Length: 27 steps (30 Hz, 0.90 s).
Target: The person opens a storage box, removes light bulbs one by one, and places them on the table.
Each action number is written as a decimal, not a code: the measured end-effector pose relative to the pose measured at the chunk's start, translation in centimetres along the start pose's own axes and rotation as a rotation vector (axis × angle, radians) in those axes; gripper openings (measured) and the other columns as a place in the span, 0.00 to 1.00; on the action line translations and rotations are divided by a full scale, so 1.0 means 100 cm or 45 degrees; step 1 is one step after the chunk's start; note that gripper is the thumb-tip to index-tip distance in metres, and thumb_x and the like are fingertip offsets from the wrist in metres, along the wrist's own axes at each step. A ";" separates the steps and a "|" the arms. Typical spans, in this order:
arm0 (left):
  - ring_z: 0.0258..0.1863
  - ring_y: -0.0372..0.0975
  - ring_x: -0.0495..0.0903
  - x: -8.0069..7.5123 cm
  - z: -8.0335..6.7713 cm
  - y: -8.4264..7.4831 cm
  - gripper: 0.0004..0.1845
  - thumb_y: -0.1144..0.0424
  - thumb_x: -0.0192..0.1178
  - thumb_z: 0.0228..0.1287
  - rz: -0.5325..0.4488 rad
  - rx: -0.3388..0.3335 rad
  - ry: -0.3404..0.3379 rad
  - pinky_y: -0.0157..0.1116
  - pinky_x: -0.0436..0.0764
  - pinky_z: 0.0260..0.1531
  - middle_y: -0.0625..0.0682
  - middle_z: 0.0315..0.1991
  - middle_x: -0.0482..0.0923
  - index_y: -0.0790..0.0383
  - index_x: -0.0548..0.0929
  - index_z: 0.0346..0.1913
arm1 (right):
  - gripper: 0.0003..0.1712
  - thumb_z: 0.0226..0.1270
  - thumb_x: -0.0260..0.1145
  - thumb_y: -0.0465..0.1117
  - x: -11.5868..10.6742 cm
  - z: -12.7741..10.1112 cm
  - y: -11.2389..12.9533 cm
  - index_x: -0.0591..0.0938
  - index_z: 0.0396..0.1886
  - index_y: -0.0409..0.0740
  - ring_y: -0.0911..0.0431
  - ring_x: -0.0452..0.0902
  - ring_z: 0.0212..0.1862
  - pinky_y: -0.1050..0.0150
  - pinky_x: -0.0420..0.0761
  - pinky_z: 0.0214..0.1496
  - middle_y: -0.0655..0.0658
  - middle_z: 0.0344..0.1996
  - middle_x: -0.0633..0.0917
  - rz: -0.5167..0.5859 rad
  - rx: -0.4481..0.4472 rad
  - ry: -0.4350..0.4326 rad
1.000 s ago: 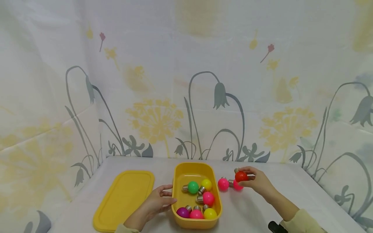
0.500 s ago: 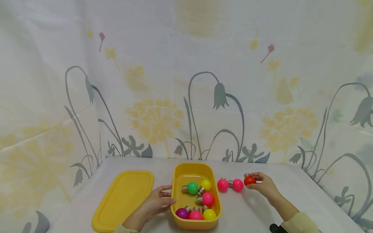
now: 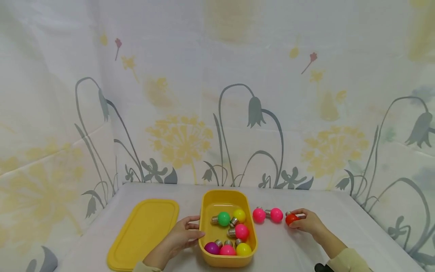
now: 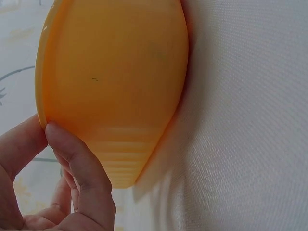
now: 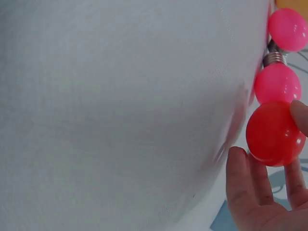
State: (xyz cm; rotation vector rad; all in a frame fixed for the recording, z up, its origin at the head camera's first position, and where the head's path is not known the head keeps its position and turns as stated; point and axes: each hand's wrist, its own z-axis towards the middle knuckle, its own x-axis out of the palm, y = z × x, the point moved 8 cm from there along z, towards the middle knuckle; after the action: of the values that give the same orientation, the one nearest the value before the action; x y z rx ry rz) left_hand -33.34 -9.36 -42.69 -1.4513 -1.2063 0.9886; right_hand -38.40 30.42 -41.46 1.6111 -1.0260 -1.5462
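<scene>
My right hand (image 3: 307, 222) pinches a red light bulb (image 3: 291, 219) between thumb and fingers, low at the tabletop, right of two pink bulbs. In the right wrist view the red bulb (image 5: 274, 134) overlaps the nearer pink bulb (image 5: 279, 85). At the middle of the table stands a yellow plastic box (image 3: 208, 258), its rim pinched at the left side by my left hand (image 3: 180, 235). In the left wrist view thumb and forefinger meet at the box rim (image 4: 39, 86). Inside lie several bulbs, among them a green bulb (image 3: 224, 219) and a purple bulb (image 3: 212, 248).
A yellow lid (image 3: 144, 234) lies flat on the white tabletop, left of the box. Just right of the box are the pink bulbs (image 3: 259, 215), lying in a row. A flower-printed cloth (image 3: 190, 94) hangs behind and at both sides.
My right hand has carried the red bulb rightward from over the pink bulbs, then lowered it to the tabletop beside them. The left hand keeps its hold on the box rim.
</scene>
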 end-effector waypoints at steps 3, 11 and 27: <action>0.33 0.41 0.76 -0.001 -0.001 -0.001 0.34 0.70 0.65 0.56 -0.004 0.001 -0.001 0.37 0.80 0.37 0.63 0.46 0.72 0.73 0.63 0.63 | 0.28 0.49 0.71 0.29 0.003 0.001 -0.002 0.70 0.49 0.24 0.47 0.74 0.39 0.59 0.81 0.38 0.35 0.37 0.77 0.012 0.035 0.015; 0.33 0.41 0.76 -0.001 -0.002 -0.002 0.34 0.70 0.66 0.55 0.002 -0.006 -0.004 0.38 0.80 0.37 0.62 0.45 0.72 0.73 0.63 0.63 | 0.30 0.50 0.71 0.30 0.013 0.003 -0.007 0.70 0.51 0.25 0.51 0.75 0.35 0.61 0.81 0.36 0.34 0.40 0.75 0.035 0.064 0.040; 0.34 0.42 0.76 0.000 -0.002 0.000 0.33 0.69 0.66 0.55 0.010 -0.013 -0.012 0.38 0.80 0.37 0.62 0.45 0.72 0.71 0.64 0.63 | 0.35 0.52 0.70 0.35 -0.003 -0.007 0.004 0.65 0.57 0.26 0.50 0.74 0.36 0.55 0.80 0.40 0.35 0.39 0.75 -0.059 0.078 0.073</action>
State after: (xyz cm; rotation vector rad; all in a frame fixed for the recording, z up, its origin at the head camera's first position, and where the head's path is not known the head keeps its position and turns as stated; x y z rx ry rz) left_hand -33.16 -9.40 -42.65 -1.4619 -1.2152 0.9964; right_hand -37.70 30.43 -40.90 1.7220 -1.0204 -1.5029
